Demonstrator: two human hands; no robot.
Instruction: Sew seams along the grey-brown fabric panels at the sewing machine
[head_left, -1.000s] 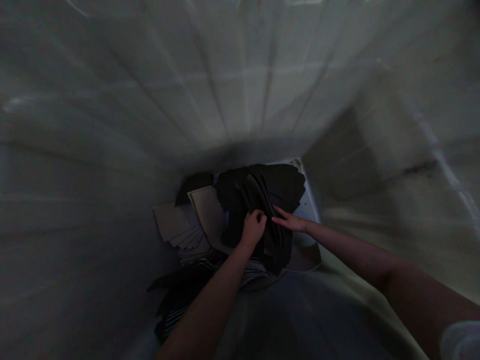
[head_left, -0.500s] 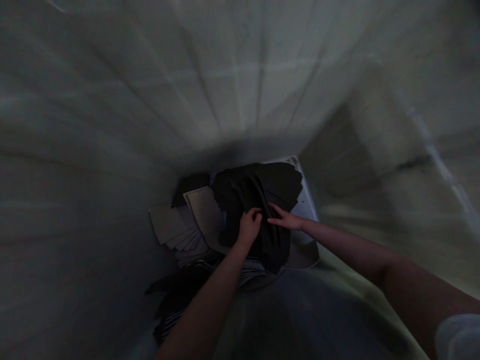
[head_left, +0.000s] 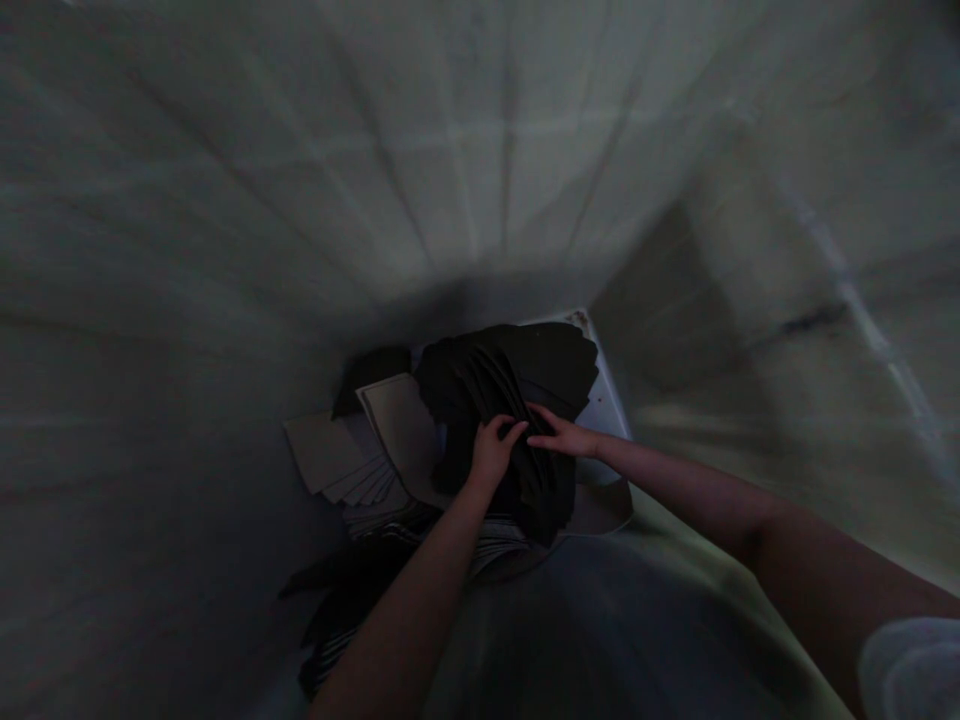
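Observation:
A stack of dark, flat, flexible pieces [head_left: 541, 490], standing partly on edge with gaps between the layers, lies between my two hands. My left hand [head_left: 489, 455] has its fingers curled over the stack's left side, thumb and forefinger close together on the layers. From the right, my right hand [head_left: 566, 438] grips the same stack, its thumb and fingers around the edges. Behind them more dark pieces [head_left: 559, 350] are spread in an overlapping fan. The dim light hides what the pieces are made of.
Beige flat pieces [head_left: 405, 425] lie left of my hands, with a fanned beige pile [head_left: 319, 455] beyond. More dark pieces [head_left: 337, 570] sit near my left forearm. A pale surface edge [head_left: 606, 408] shows at right. Block walls [head_left: 465, 180] stand close around.
The layers of the dark stack between my hands have spread apart and show more separate edges. Both hands remain on the stack; the view has shifted slightly.

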